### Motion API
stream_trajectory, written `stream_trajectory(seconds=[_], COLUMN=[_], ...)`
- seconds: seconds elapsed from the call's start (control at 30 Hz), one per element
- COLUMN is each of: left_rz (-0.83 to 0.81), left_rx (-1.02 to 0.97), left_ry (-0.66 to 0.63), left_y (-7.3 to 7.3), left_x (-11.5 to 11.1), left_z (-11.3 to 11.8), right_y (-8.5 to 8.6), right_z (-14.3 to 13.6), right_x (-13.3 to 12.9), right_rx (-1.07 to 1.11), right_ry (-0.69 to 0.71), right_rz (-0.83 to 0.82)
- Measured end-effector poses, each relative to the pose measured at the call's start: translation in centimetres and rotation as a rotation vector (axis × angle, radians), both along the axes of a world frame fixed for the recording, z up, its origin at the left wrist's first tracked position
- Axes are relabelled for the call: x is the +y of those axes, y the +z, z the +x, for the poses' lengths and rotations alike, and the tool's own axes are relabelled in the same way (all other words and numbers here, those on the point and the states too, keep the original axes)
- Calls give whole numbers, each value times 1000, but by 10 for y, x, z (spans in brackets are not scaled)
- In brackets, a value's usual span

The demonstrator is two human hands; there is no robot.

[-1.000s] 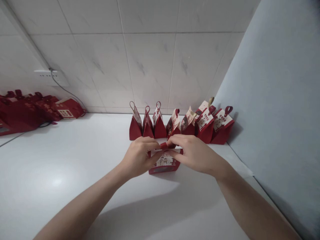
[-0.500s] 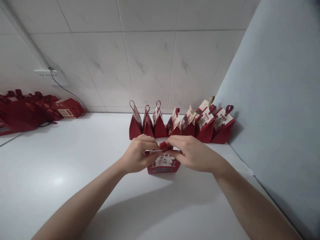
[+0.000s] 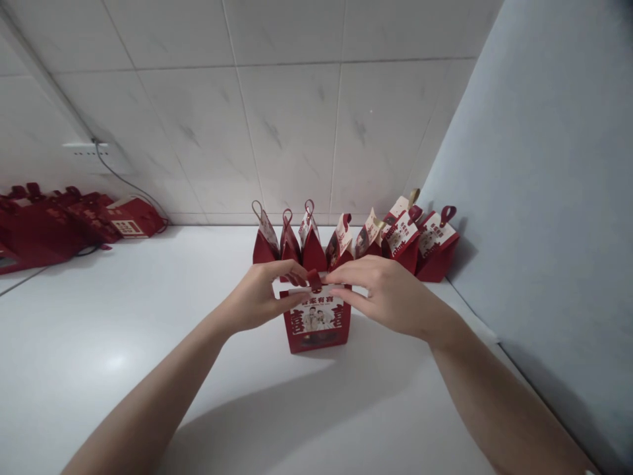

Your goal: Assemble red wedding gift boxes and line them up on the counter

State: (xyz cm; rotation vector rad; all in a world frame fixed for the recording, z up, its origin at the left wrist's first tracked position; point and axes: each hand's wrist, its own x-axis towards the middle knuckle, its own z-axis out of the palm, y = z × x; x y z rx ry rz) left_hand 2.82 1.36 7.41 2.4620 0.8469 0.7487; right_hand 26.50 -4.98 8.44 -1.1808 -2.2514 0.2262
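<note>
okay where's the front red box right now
In the head view, the front box is just below centre on the white table, its top between the left hand and right hand, nearer than the box row.

A white tabletop (image 3: 163,284) bears red boxes (image 3: 316,320).

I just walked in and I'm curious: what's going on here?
A person's left hand and right hand are at the top edge of a printed red box on the white table, one either side of its ribbon loop. Whether they grip it is hard to tell. More red boxes stand in a row behind, near the tiled wall, and a further cluster sits at left.
</note>
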Motion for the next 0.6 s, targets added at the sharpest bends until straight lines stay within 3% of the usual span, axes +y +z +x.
stream_trajectory(seconds=[0.23,0.6], left_rz=[168,81], left_rx=[37,38], left_ry=[105,103], left_y=[0,0], left_x=[-5,-5], left_z=[2,3], right_y=[-7,-6], right_z=[-3,-4], right_x=[5,7], right_rx=[-122,-22], right_ry=[-75,-85], right_rz=[1,-112])
